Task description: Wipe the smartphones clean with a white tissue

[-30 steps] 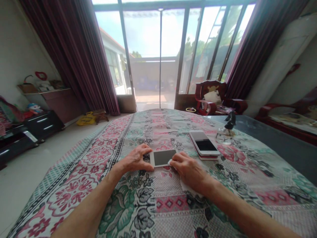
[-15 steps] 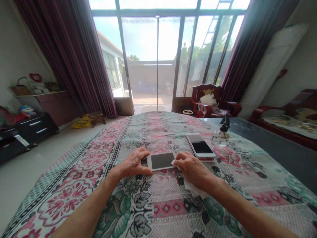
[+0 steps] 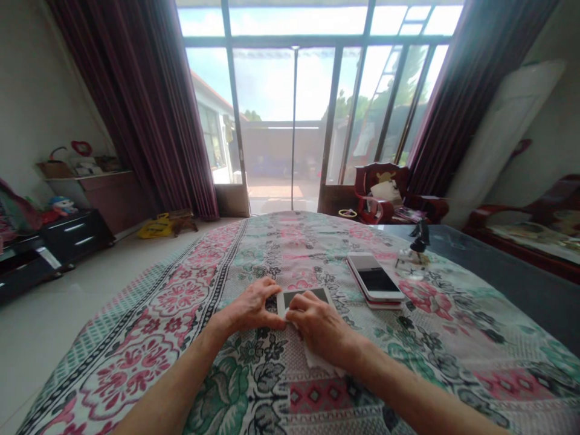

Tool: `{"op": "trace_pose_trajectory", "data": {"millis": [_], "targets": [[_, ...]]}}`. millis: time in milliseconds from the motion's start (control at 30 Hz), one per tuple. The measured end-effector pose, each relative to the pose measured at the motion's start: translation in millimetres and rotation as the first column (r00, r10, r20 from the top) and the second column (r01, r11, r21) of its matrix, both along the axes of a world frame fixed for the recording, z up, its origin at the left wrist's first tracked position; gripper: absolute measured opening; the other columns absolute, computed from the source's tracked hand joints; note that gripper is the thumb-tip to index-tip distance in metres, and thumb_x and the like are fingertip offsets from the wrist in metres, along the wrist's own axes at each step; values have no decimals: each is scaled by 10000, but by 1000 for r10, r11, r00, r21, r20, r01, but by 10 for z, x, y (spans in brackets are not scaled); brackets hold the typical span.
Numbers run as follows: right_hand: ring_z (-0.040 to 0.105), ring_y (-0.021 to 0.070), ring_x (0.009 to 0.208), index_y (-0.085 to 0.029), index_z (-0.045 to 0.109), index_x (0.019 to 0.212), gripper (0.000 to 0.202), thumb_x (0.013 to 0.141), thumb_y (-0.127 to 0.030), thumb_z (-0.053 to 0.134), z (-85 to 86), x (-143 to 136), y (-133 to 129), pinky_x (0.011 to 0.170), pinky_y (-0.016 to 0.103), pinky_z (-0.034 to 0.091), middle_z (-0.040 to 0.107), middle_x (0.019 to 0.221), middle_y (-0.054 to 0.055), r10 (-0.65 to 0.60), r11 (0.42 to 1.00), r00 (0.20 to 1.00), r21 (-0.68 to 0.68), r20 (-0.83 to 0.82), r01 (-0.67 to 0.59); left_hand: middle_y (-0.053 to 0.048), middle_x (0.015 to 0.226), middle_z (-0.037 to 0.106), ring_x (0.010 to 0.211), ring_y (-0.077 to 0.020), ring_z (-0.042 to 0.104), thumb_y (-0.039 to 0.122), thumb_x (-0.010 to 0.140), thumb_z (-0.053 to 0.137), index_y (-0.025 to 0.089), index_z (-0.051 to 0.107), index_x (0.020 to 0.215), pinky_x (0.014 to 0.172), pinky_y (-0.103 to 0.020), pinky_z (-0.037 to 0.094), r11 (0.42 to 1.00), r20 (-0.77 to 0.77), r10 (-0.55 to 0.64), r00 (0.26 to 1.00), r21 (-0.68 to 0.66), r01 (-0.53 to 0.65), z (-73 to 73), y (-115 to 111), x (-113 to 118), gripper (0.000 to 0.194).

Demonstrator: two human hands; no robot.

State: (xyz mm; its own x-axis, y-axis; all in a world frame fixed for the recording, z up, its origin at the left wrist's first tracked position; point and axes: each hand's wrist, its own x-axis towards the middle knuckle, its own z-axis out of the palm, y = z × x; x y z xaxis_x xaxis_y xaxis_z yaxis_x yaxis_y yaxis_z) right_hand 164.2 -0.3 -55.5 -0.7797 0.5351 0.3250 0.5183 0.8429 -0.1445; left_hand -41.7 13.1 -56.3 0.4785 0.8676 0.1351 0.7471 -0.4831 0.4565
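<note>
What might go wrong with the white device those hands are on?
The white device lies flat on the patterned tablecloth, with the left hand at one end, so a push from the right hand might slide it. The thin white sheet in the right hand sticks out below it and could bunch up or tear.

The left hand [image 3: 257,307] holds a white phone [image 3: 322,295] by its left end. The right hand [image 3: 319,323], pinching a tissue [image 3: 319,362], covers its near edge. A larger handset [image 3: 377,279] lies to the right.
</note>
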Motion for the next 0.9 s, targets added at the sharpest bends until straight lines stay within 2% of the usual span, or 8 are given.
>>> {"op": "trace_pose_trajectory", "data": {"millis": [100, 267, 433, 700, 900], "targets": [[493, 147, 812, -198, 658, 786, 216, 829, -74, 486, 45, 125, 29, 707, 255, 401, 592, 866, 37, -18, 998, 999, -54, -28, 17, -25, 1061, 510, 1004, -215, 503, 475, 625, 743, 236, 585, 1002, 884, -327, 435, 1000, -7, -9, 1000, -14, 8, 7, 4, -8, 474], [506, 139, 768, -192, 648, 719, 247, 852, -99, 461, 184, 394, 74, 696, 256, 393, 591, 827, 53, -108, 987, 994, -115, 17, 109, -27, 1074, 509, 997, -217, 507, 492, 616, 741, 242, 573, 1036, 865, -313, 438, 1000, -15, -17, 1000, -16, 17, 1, 18, -21, 517], [527, 127, 783, -183, 650, 742, 233, 866, -125, 460, 262, 453, 78, 733, 249, 402, 596, 836, 47, -61, 988, 997, -141, 39, 66, -38, 1094, 506, 1020, -220, 506, 490, 625, 733, 223, 573, 1062, 893, -311, 427, 1000, -14, -16, 1000, -22, 16, 9, 24, -27, 537], [575, 131, 827, -178, 671, 920, 244, 842, -91, 456, 185, 461, 166, 776, 263, 434, 624, 935, 59, -118, 979, 991, -172, -63, 106, -36, 1162, 508, 1088, -221, 494, 478, 658, 715, 263, 560, 1113, 952, -330, 397, 994, 27, -83, 996, -75, 85, 63, 45, -112, 527], [573, 136, 806, -194, 671, 853, 182, 798, -108, 520, 90, 507, 263, 771, 280, 448, 614, 922, 48, -146, 978, 977, -173, -154, 118, -32, 1147, 530, 1051, -212, 510, 471, 666, 705, 253, 567, 1081, 928, -328, 404, 992, 57, -59, 997, -112, 65, 64, 57, -138, 489]]}}
